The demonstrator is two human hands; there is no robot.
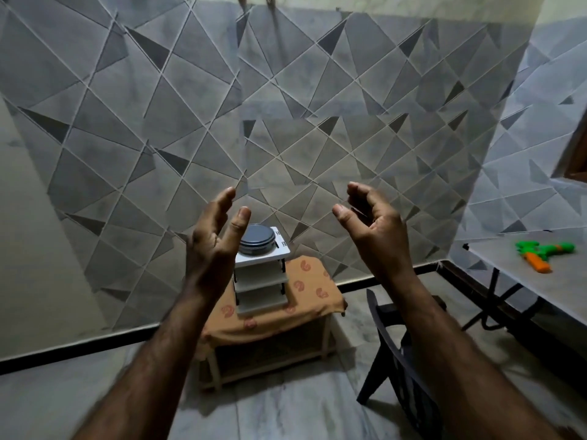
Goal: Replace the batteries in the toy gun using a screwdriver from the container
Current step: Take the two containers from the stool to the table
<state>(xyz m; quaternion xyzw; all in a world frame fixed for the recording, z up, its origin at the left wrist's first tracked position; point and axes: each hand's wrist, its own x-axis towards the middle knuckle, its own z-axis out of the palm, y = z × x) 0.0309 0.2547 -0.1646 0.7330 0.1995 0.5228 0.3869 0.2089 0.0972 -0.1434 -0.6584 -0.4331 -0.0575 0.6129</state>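
- Two bare hands are raised in front of the camera, palms turned toward each other, with a clear gap between them.
- The left hand (pixel 216 239) has its fingers spread and gently curved, thumb pointing up; it grips nothing.
- The right hand (pixel 373 230) is also open, fingers curled loosely inward, thumb stretched toward the left; it too is empty.
- One round metal container (pixel 258 240) with a dark lid sits on top of one small white rack (pixel 262 281), partly hidden behind the left thumb.
- The rack shows three shelves below its top plate, and nothing can be made out on them.
- The rack stands on one low stool covered by one orange patterned cloth (pixel 305 293), near the tiled wall (pixel 286 106).
- One toy gun (pixel 543 250), green with an orange grip, lies on one grey table (pixel 521 290) at the far right, well apart from both hands and from the container.
- One dark chair (pixel 397 360) stands between the stool and the table, its back toward the camera.
- No screwdriver can be made out; the container's lid is on.
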